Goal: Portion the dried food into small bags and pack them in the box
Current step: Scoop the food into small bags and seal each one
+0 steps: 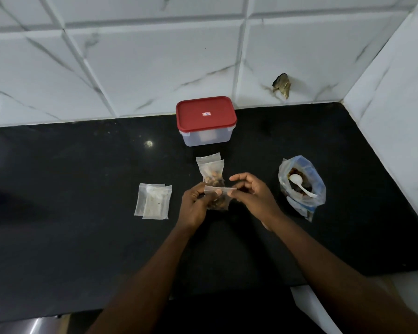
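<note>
While left hand [193,206] and right hand [251,196] pinch small bag [221,202], filled bags [211,169] beyond, empty bags [153,201] left, box [206,121] behind

Count, one frame:
- Box [206,121], red lid, upper centre: 1.
- Small bags: 5 in all. You have 1 held bag [219,197] at centre, a stacked pair [212,169] just above it, and a flat pair [153,201] at centre left.
- Large bag [302,186] of dried food, centre right: 1.
- Spoon [299,184], white, inside it: 1.
- Your hands: 2, left hand [193,206] and right hand [253,196].
</note>
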### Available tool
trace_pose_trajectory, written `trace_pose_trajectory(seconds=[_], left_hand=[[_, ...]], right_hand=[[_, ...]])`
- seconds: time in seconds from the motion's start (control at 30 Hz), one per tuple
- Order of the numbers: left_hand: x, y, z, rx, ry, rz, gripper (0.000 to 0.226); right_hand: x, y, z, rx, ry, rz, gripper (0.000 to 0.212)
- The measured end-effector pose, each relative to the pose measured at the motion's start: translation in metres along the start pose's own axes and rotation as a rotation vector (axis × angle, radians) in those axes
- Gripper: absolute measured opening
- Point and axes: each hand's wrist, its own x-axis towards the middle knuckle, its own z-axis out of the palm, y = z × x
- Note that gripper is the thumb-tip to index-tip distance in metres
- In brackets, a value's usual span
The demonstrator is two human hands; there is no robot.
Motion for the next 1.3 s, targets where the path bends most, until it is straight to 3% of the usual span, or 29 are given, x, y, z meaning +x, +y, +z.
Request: trace_pose_trajectory(seconds=[0.27,0.53,0.9,1.17,1.3], left_hand=[[-0.002,0.0,-0.007,-0.004,-0.008,0.039,0.015],[-0.003,-0.008,-0.019,0.024,-0.073,-0.063,0.027],[0.0,0.001,-0.018,-0.091,-0.06,-0.123,0.026],[-0.005,0.004,-0.017,-0.099,-0.174,-0.235,0.031],[-0.006,0.005,-0.016,-0.084,-0.135,-0.25,0.029]], right_hand=[[0.005,-0.006,0.014,-0.03,-0.007,-0.041,0.024],[0.013,0.0,0.018,-0.061,0.0,0.024,0.017],[0.01,-0.003,0.003,0.126,-0.002,0.07,0.031],[0.013,0.006,-0.002,0.273,0.026,0.144,0.025],[0.013,0.009,0.0,0.292,0.033,0.159,0.024]])
